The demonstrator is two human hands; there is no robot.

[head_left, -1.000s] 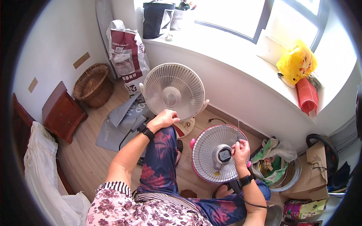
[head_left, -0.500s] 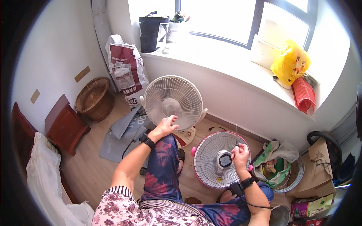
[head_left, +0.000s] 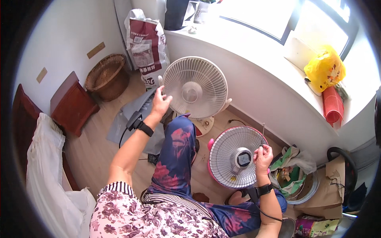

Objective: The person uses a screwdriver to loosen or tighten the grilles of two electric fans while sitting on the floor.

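"What did the right hand (head_left: 262, 159) have in it?"

"A thin metal rod (head_left: 263, 133), pinched between thumb and fingers with its slender shaft pointing up. The hand hid most of the grip end."

"And where was that?"

"In front of the right side of the pink-rimmed appliance (head_left: 225, 160), which stood on the floor (head_left: 91, 158) ahead of the right leg (head_left: 232, 216). I couldn't tell whether the hand touched the guard."

"How did that appliance look?"

"Its round face was tipped upward behind a pale wire guard, close spokes crossed by rings. In the middle, a silvery ring surrounded a dark-edged, blue-grey label (head_left: 243, 159). A small yellow patch showed lower down, and a pink knob stuck out at each side."

"What about the left hand (head_left: 159, 105)?"

"Unclenched, nothing visible in it, fingers parted and slightly bent. It was by the left edge of the white appliance (head_left: 212, 85), just below a side knob; whether it touched the rim, I couldn't tell."

"And the white one's looks?"

"Round too, with fine wires fanning out from a pale central disc, a creamy rim and whitish side knobs. Its white base (head_left: 203, 126), partly hidden, carried a small round dial. It stood left of the pink-rimmed one and farther forward, near the wall (head_left: 238, 85)."
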